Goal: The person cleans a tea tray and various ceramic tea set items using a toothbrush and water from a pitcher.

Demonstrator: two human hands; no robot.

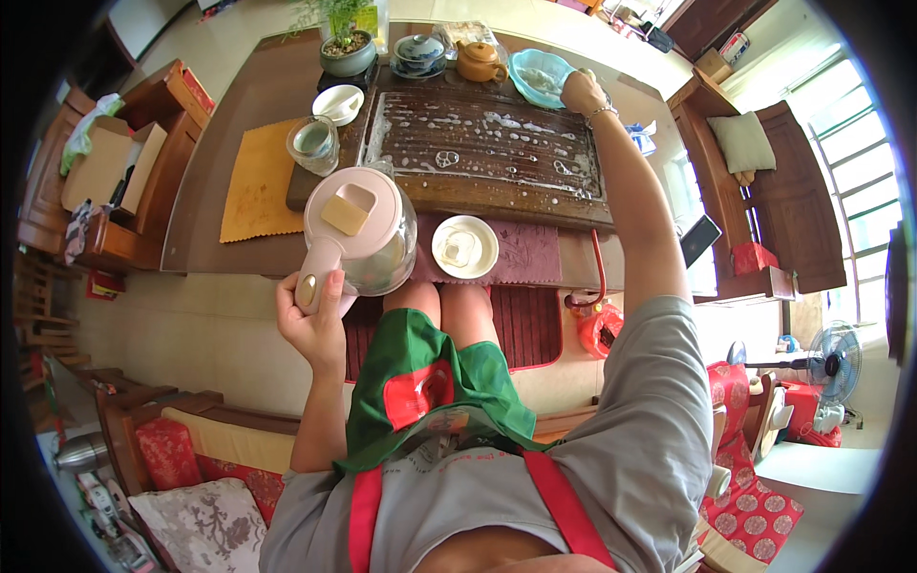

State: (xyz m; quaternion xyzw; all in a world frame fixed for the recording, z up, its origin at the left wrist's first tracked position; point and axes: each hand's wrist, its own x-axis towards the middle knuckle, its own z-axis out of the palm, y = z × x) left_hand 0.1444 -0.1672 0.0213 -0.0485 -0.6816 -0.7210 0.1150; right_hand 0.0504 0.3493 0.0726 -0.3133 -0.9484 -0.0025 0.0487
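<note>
My left hand (319,319) grips the handle of a glass electric kettle (390,251) with a pink lid, above the table's near edge. At the back right, my right hand (584,93) is at the rim of a light blue plastic basin (525,79) that holds whitish, sudsy contents; something small shows by its fingers, too hidden to name. Between the hands lies a dark wooden tea tray (487,157), wet with suds. A white bowl (465,247) with a clear or pale item inside stands on a purple cloth (530,251) before me.
Left of the tray are a glass vessel with a cup (313,143), a white dish (338,104) and an orange cloth (258,186). Behind stand a potted plant (348,57), a lidded gaiwan (419,54) and a clay teapot (478,62). A red tube (599,265) hangs at the near edge.
</note>
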